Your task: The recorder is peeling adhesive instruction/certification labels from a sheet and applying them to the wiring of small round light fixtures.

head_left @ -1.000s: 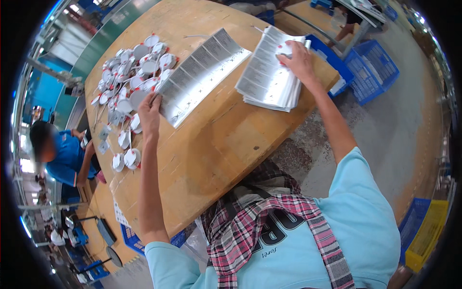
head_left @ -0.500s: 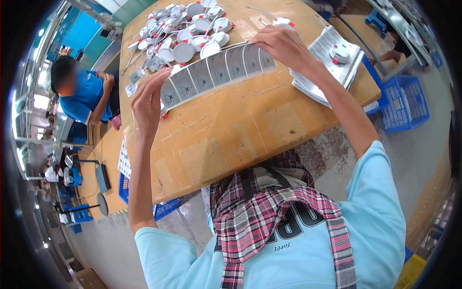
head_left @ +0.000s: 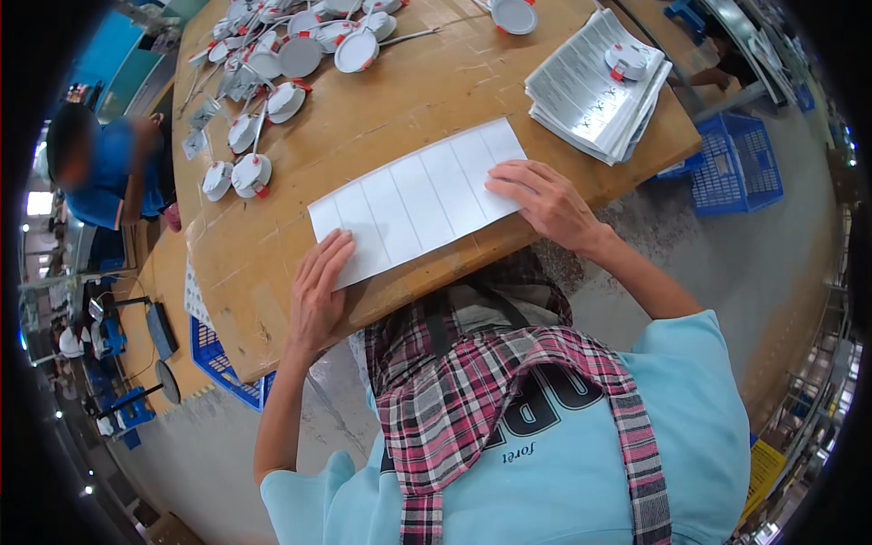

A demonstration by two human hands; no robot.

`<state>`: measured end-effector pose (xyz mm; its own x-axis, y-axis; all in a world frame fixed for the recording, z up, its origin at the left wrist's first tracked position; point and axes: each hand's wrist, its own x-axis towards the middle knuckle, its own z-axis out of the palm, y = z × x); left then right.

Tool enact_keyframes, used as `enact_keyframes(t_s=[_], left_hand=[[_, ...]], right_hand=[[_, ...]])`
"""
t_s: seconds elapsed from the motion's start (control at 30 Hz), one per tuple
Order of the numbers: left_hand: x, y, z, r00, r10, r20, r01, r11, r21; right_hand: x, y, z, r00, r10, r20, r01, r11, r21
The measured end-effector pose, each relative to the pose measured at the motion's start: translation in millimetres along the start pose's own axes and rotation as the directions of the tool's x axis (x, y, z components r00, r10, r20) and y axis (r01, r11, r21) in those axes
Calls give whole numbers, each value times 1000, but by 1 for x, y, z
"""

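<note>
A long white sheet (head_left: 418,204), crossed by grey lines into several panels, lies on the table in front of me with a plain side up. My left hand (head_left: 316,286) rests on its near left corner, fingers stretched out and lying on the paper. On the right end, my right hand (head_left: 543,202) touches the sheet with its fingers extended and slightly bent. Past the sheet to the left sit several round white lamps with red clips, among them one lamp (head_left: 252,174) close to the table's left side.
A pile of similar lamps (head_left: 300,56) covers the far left of the wooden table (head_left: 409,109). A stack of printed sheets (head_left: 581,95) with a lamp (head_left: 625,62) on top lies at right. Blue crates (head_left: 740,168) stand beyond the table edge. A person in blue (head_left: 104,173) sits at left.
The sheet, held up curved with its printed side showing, has come down flat toward me, plain side up. Both hands have lowered with it and now lie on its ends.
</note>
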<state>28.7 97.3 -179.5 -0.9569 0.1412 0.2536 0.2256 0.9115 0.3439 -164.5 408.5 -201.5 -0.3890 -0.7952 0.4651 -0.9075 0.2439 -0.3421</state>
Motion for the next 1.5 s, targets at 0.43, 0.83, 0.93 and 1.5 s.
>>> enact_keyframes(t_s=[0.43,0.83,0.93,1.5], left_hand=[[-1,-18,18,755,-651,-81,514,663,-544],[33,5,20,654,-728,-206,645,678,-353],[35,12,18,644,-734,-216,643,672,-368],[38,25,9,546,-824,-150,730,556,-398]], right_hand=[[19,11,0,780,625,36,-572,688,446],[31,2,1,722,691,-30,-687,722,83],[33,-2,-1,741,671,-13,-669,740,67],[43,-6,-11,659,746,96,-752,656,67]])
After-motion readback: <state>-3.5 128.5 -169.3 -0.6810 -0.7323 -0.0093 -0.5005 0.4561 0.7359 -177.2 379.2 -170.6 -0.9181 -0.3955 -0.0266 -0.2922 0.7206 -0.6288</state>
